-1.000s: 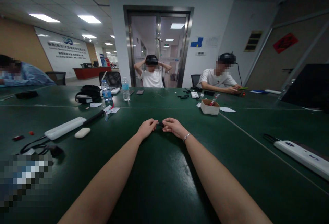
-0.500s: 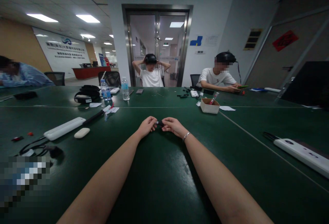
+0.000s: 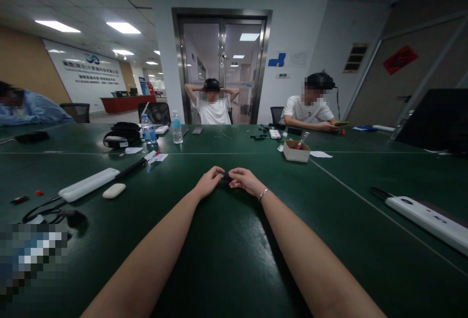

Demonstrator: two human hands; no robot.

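Note:
Over the middle of the green table [image 3: 219, 240], my two hands meet at a small black object with a shiny metallic end [image 3: 226, 177]. Its exact kind is too small to make out. My right hand [image 3: 246, 180], with a bracelet at the wrist, pinches the black body between thumb and fingers. On the other side, my left hand [image 3: 209, 181] has its thumb and index fingertip closed around the metallic end. The fingers cover part of the object.
To the left lie a white power strip [image 3: 89, 184], a pale oval case [image 3: 114, 191] and dark cables. Farther off stand two water bottles [image 3: 177, 128] and a small box [image 3: 296, 152]. A white device [image 3: 427, 218] lies right. Several people sit around the table.
The view has shifted slightly. My left fingers have loosened a little around the metallic end, while my right hand keeps its pinch. The person opposite has moved their hands behind their head.

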